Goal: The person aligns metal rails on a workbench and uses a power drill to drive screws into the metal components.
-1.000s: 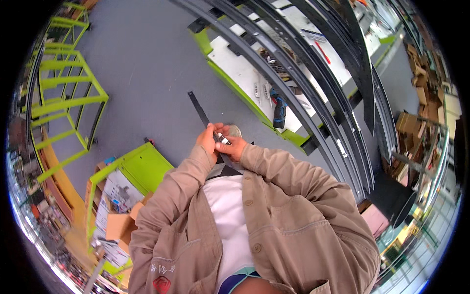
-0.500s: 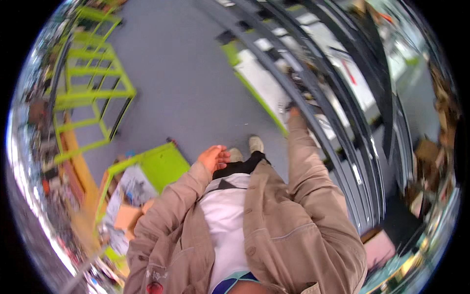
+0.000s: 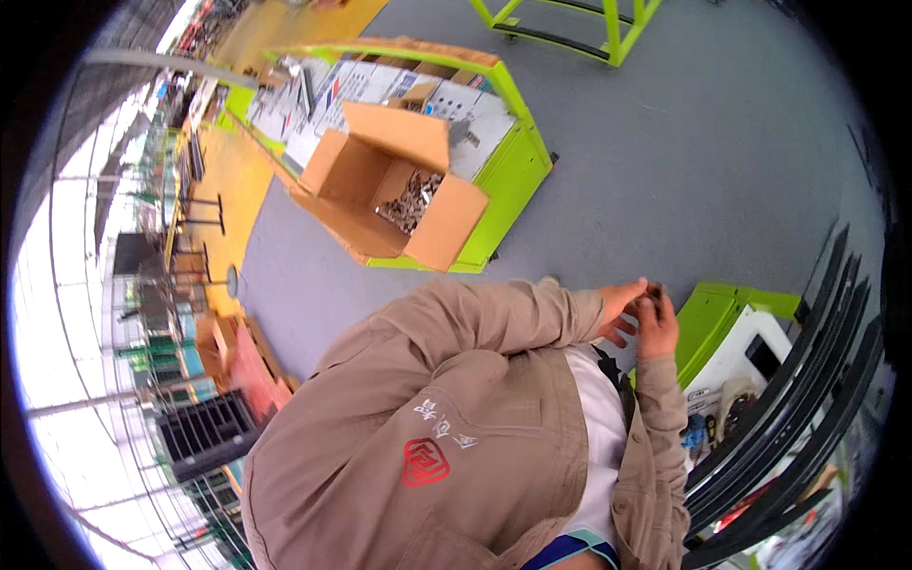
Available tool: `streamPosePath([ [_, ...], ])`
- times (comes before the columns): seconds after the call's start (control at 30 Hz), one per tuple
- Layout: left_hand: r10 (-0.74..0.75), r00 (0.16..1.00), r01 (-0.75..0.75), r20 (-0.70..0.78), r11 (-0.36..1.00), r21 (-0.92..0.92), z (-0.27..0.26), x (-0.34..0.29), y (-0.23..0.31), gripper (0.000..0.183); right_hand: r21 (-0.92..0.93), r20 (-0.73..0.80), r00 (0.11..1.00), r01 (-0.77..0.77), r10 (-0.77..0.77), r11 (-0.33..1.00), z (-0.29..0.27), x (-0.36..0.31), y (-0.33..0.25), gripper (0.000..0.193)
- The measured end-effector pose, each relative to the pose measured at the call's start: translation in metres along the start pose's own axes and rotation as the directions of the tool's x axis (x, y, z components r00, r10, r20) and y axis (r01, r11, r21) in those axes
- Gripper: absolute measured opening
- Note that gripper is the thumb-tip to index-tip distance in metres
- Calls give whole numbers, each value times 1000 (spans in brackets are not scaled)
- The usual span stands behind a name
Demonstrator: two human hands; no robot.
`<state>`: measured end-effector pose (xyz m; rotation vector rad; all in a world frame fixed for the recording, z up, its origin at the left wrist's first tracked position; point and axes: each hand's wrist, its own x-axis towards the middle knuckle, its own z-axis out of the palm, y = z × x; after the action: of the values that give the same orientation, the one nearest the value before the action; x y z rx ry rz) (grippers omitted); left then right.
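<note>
- Head view: the left hand (image 3: 619, 312) and right hand (image 3: 657, 331) meet in front of the jacket (image 3: 503, 418), above the floor (image 3: 665, 180).
- Both sets of fingers are bent, tips nearly together; a small dark thing (image 3: 654, 293) seems to sit between those tips, though from where I stand I can't tell how firmly, or which hand has it.
- If that pinch is light, the thing could slip and drop.
- Near the right sleeve hang dark bars (image 3: 796, 380) over the table (image 3: 701, 328); a careless turn could knock them.
- Open flaps jut from the box (image 3: 451, 223) at the cart (image 3: 518, 171); catching one might spill its bits (image 3: 415, 201).
- Writing: white characters and a red emblem (image 3: 425, 462) mark the jacket; print on the cart's white sheets (image 3: 370, 81) is too small for me.
</note>
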<state>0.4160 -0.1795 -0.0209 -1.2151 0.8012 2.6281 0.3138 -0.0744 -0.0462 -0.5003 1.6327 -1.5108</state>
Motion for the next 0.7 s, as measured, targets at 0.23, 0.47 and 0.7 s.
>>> streamPosePath([
  [0.23,288,951,-309,-114,867,-391,-67,-52,66,59,-712,496,763,630,-414,310,131,32,-74,55],
  [0.47,390,796,-522,-463,829,-201,-295,-171,140,53,-266,624,653,693,-429,670,255,34,-102,51],
  [0.7,383,467,-503,-797,856,117,-458,-222,157,56,-560,192,966,253,-173,789,148,32,-73,44],
])
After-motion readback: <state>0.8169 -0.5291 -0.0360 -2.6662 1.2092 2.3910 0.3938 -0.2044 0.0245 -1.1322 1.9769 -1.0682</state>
